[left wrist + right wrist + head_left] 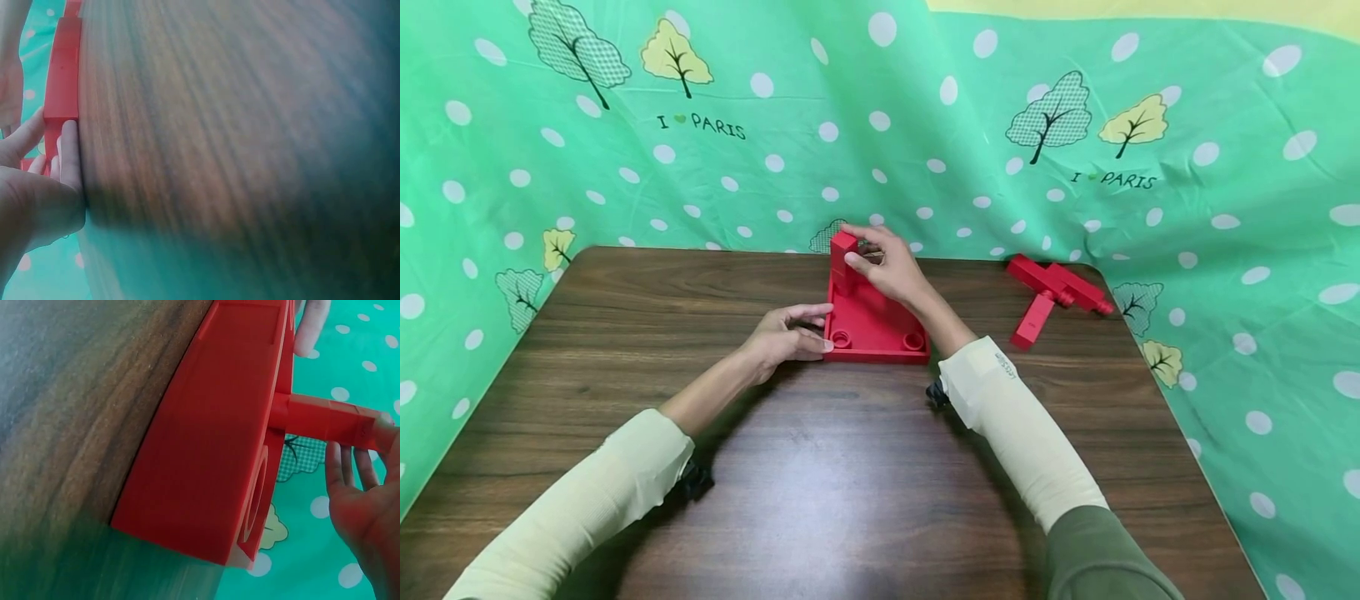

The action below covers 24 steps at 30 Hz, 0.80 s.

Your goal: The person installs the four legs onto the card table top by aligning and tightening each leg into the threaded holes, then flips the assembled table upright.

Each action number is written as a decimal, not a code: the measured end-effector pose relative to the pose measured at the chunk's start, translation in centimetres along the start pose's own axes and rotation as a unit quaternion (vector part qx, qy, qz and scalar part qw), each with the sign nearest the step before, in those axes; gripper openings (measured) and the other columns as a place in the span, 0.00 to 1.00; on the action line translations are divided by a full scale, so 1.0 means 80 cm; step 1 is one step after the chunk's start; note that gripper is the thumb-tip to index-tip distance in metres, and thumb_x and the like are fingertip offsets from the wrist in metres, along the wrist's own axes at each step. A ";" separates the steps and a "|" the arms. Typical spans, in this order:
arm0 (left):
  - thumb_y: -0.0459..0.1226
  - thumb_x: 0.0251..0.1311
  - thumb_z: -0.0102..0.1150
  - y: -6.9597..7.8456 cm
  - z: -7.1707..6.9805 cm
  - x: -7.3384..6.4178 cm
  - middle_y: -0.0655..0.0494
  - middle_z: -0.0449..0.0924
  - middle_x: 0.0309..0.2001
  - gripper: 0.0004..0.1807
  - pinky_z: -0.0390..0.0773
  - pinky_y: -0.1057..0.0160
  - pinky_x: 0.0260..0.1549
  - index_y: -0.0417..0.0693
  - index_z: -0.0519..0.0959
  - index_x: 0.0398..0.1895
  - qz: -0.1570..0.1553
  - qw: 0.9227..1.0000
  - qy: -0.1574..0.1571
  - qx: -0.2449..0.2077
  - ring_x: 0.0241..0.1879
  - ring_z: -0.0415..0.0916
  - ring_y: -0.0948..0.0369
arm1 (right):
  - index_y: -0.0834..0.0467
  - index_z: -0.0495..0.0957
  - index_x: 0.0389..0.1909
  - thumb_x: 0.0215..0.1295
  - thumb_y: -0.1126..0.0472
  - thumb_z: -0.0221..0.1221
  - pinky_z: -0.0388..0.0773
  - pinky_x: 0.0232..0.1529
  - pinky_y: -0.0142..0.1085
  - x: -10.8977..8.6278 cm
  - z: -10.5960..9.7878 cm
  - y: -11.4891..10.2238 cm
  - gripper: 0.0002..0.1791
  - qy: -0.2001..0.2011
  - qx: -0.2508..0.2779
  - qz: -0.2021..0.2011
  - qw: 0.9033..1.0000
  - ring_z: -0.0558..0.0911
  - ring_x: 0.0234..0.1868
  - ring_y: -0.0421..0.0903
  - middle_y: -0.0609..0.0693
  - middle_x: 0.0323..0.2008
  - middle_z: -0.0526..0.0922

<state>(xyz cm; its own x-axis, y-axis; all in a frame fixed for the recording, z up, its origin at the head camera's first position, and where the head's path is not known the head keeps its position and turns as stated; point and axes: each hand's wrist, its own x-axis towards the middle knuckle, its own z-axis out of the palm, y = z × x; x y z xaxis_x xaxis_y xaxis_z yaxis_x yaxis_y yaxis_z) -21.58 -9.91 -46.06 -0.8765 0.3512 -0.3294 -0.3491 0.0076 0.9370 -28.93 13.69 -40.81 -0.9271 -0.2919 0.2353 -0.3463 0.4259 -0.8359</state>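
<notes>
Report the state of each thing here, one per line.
Red plastic-looking rectangular rimmed tray: flat on the brown wood-grain table, hollow side up.
Two round red near-corner sockets: open, nothing inserted.
Red square-sided block post: upright at the tray's far-left corner; tightness cannot be told.
Three red square-sided pegs: loose, lying on their sides.
Left hand: touching the tray's left side.
Right hand: gripping the upright post.
Green white-dotted cloth: hanging, creased.
</notes>
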 end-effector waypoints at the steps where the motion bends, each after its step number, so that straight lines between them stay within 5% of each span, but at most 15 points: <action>1: 0.16 0.64 0.69 0.000 0.000 0.000 0.46 0.77 0.66 0.43 0.95 0.62 0.47 0.44 0.74 0.84 0.001 1.000 0.000 0.000 0.43 0.89 0.65 | 0.54 0.79 0.79 0.80 0.62 0.68 0.87 0.71 0.53 0.000 0.000 0.000 0.30 0.000 0.000 -0.001 1.000 0.87 0.64 0.61 0.59 0.73 0.81; 10: 0.18 0.65 0.71 0.000 -0.001 -0.002 0.40 0.72 0.78 0.43 0.95 0.62 0.50 0.46 0.74 0.84 0.001 1.000 -0.008 0.001 0.46 0.90 0.62 | 0.56 0.81 0.71 0.76 0.54 0.72 0.85 0.74 0.51 0.001 0.002 -0.003 0.26 0.028 0.033 0.033 0.999 0.87 0.68 0.58 0.55 0.67 0.85; 16: 0.16 0.66 0.68 0.000 0.000 -0.001 0.40 0.71 0.78 0.43 0.95 0.63 0.50 0.46 0.73 0.85 -0.004 1.000 -0.006 -0.002 0.45 0.89 0.64 | 0.59 0.79 0.69 0.76 0.58 0.74 0.86 0.75 0.46 0.001 0.003 -0.004 0.26 0.029 0.065 0.044 0.997 0.89 0.67 0.56 0.60 0.64 0.89; 24: 0.17 0.65 0.70 -0.001 0.000 0.001 0.41 0.72 0.77 0.44 0.95 0.63 0.49 0.46 0.74 0.84 -0.001 1.000 -0.005 0.000 0.46 0.90 0.63 | 0.59 0.77 0.66 0.76 0.58 0.74 0.87 0.72 0.45 0.001 0.004 -0.008 0.25 0.035 0.041 0.046 0.997 0.90 0.64 0.56 0.61 0.62 0.90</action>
<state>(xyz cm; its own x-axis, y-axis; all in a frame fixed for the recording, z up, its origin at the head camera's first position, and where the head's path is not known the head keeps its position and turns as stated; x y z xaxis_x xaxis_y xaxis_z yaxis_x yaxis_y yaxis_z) -21.62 -9.92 -46.19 -0.8722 0.3602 -0.3308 -0.3512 0.0094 0.9362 -28.75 13.11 -40.45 -0.9633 -0.1927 0.1867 -0.2482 0.3763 -0.8926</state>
